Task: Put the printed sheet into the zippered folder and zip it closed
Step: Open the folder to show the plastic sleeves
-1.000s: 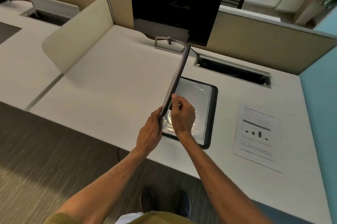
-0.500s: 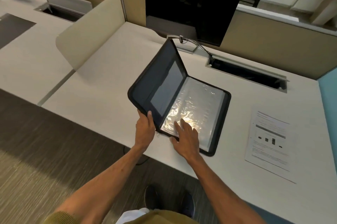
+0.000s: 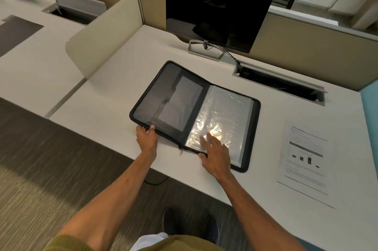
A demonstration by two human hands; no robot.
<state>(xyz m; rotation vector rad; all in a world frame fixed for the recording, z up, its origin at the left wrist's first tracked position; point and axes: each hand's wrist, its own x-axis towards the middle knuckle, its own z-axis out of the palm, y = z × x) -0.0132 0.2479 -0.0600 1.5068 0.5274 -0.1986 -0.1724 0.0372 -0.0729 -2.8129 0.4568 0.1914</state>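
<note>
You are standing at a pale rectangular office desk [image 3: 106, 107] with the black fabric zippered folder [image 3: 173, 105] lying open near its front edge; the dark left cover is lying almost flat, and the right half is showing a stack of clear, crinkled plastic sleeves [image 3: 223, 115] catching the light. Your left hand [image 3: 146, 136] is pinching the near edge of the left cover, thumb on top and fingers curled beneath; your right hand [image 3: 215, 154] is resting flat with fingers spread loosely on the near corner of the sleeves, gripping nothing. A small metal zipper pull [image 3: 181, 152] is dangling over the front rim at the spine, between your hands. The white printed sheet with a small bar chart [image 3: 306, 158] is lying flat on the desk to the right of the folder, apart from it and untouched. A black flat monitor on a silver stand [image 3: 216, 9] is standing behind the folder; a beige curved divider panel [image 3: 102, 36] is rising at the left.
</note>
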